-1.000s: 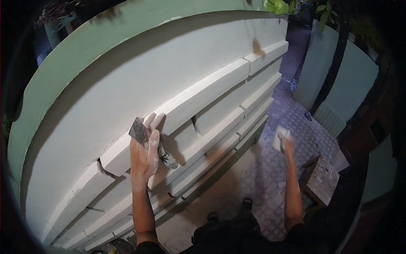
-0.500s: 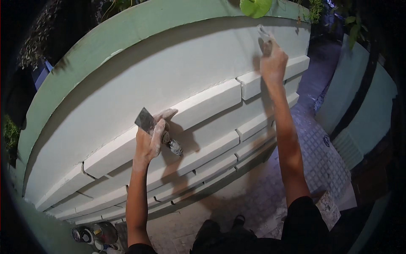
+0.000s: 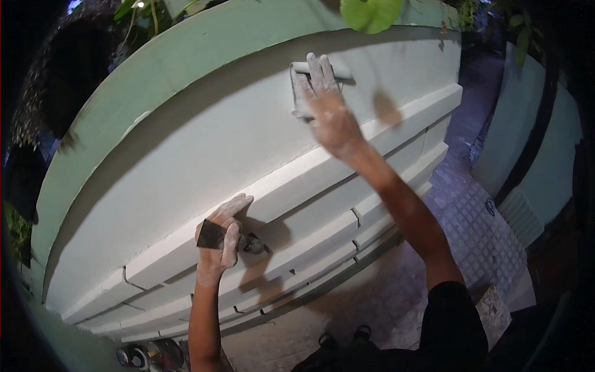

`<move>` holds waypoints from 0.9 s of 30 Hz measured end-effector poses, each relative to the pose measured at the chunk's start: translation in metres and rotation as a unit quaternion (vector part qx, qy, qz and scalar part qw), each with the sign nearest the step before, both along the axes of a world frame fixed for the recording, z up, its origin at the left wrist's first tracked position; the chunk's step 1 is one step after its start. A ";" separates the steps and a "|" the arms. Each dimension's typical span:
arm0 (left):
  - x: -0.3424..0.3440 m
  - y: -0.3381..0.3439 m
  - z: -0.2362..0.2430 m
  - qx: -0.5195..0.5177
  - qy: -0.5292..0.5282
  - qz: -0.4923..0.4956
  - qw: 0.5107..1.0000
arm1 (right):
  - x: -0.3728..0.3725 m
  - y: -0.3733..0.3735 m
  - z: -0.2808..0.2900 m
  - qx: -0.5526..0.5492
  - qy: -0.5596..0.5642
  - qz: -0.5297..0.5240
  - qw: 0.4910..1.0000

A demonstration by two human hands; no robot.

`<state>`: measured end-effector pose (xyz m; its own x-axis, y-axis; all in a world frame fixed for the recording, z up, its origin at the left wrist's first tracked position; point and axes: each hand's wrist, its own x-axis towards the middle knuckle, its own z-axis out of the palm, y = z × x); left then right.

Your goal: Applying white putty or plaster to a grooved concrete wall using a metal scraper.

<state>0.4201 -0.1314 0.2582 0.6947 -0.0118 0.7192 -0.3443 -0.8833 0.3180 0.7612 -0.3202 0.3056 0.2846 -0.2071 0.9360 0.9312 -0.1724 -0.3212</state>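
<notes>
My right hand (image 3: 334, 121) lies with fingers extended over a dusty whitish sheet that looks like sandpaper (image 3: 299, 93). It presses the sheet against the smooth white upper face of the wall (image 3: 204, 146); the sheet's top edge is curled. In my left hand (image 3: 228, 247) is a putty knife, its dark square blade (image 3: 211, 235) up by the wrist and its handle pointing away to the right. The left fingertips rest along the top raised white block band (image 3: 291, 183). White dust coats both hands.
A green curved coping (image 3: 167, 74) tops the wall, with a round green leaf (image 3: 372, 13) hanging over it. Lower block bands step down to a dusty tiled floor (image 3: 477, 229). Containers (image 3: 164, 353) stand at lower left. Another green wall (image 3: 527, 124) rises at right.
My right hand has moved left and slightly down along the wall, with the sheet now spread under its fingers. My left hand has slid a little lower, still holding the putty knife.
</notes>
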 end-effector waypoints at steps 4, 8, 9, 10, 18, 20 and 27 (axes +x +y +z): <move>-0.002 -0.001 -0.006 -0.049 0.077 0.056 0.994 | 0.020 -0.024 0.006 -0.072 -0.058 -0.147 0.985; 0.003 0.005 -0.005 0.022 0.009 0.005 1.000 | -0.018 0.023 -0.003 -0.060 -0.058 -0.060 0.995; 0.001 0.003 -0.003 0.008 0.007 -0.003 1.000 | -0.057 0.036 -0.018 -0.096 -0.018 0.177 0.979; 0.000 0.002 -0.002 -0.005 0.006 -0.012 1.000 | -0.046 0.027 -0.015 -0.095 -0.019 0.175 0.980; -0.010 0.006 -0.003 -0.039 0.025 0.017 0.999 | -0.091 0.006 0.063 -0.361 0.347 0.054 0.864; 0.001 0.000 -0.002 -0.012 0.031 0.005 0.999 | -0.068 0.041 -0.029 -0.284 -0.137 0.027 0.949; 0.003 -0.014 0.002 -0.051 0.025 0.002 0.998 | 0.032 -0.027 -0.001 -0.006 0.131 -0.045 0.990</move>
<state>0.4227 -0.1455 0.2603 0.7295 0.0635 0.6811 -0.3219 -0.8467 0.4236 0.7935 -0.3470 0.3043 0.4999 -0.2315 0.8346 0.7966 -0.2554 -0.5479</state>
